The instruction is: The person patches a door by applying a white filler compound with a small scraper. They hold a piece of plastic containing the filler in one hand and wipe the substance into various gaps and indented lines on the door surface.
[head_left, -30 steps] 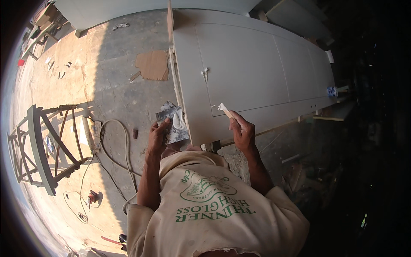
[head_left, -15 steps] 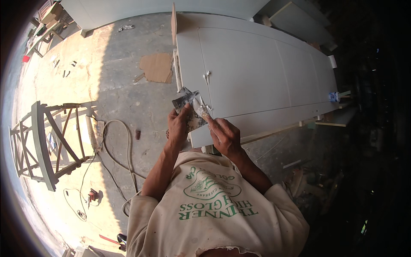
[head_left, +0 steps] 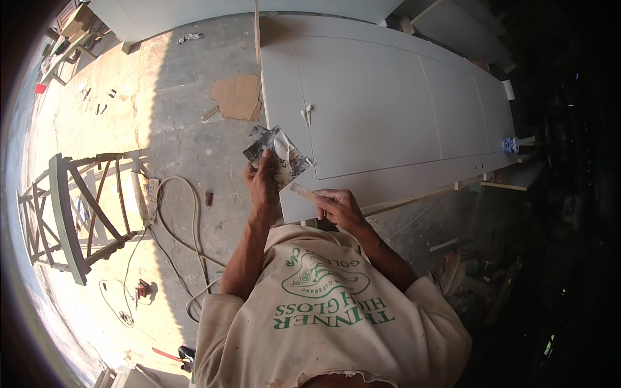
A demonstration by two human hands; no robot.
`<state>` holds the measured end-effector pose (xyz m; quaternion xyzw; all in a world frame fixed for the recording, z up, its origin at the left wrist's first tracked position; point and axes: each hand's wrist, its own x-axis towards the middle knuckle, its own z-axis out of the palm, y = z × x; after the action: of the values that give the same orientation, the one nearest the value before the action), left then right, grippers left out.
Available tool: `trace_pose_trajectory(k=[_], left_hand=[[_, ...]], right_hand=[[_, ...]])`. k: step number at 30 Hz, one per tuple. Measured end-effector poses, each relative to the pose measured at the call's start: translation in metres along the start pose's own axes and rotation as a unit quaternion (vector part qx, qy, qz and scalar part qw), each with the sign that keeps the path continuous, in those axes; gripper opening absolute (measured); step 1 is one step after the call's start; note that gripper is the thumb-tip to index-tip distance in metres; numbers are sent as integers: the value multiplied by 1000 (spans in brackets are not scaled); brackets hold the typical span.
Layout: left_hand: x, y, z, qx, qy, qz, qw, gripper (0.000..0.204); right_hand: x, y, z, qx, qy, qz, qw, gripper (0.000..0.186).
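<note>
My left hand point(head_left: 260, 182) grips a square, stained putty board point(head_left: 277, 155) bearing white paste, held up by the left edge of a long pale grey panel point(head_left: 381, 110). My right hand point(head_left: 333, 207) is closed on a small flat putty stick point(head_left: 303, 192), below and right of that board, over the panel's near corner. Thin lines cross the panel's face, and white paste dabs point(head_left: 307, 114) sit near one of them.
Left are a dark wooden frame point(head_left: 70, 220), looped hose point(head_left: 194, 222) and a red power tool point(head_left: 141, 291). Cardboard point(head_left: 237, 97) lies beside the panel. A white-blue can point(head_left: 508, 145) stands at its right end. Another panel point(head_left: 168, 16) is at the back.
My left hand rose with the board from beside the panel. My right hand moved left onto the board, then drew back down and right; the stick now carries little visible paste.
</note>
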<state>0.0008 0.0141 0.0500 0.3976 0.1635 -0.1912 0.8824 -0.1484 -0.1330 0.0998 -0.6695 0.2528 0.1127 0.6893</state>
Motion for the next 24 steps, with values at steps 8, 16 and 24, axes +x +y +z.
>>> trace_pose_trajectory(k=[8,16,24], left_hand=[[15,30,-37,15,-77,-48,996,16],[-11,13,-15,51,-158,-148,975,20],[-8,22,22,38,-145,-102,983,45]], right_hand=[[41,67,-89,-292,221,-202,908,30],[89,-4,-38,220,-37,-122,967,37],[172,-59,-62,-15,-24,-112,993,30]])
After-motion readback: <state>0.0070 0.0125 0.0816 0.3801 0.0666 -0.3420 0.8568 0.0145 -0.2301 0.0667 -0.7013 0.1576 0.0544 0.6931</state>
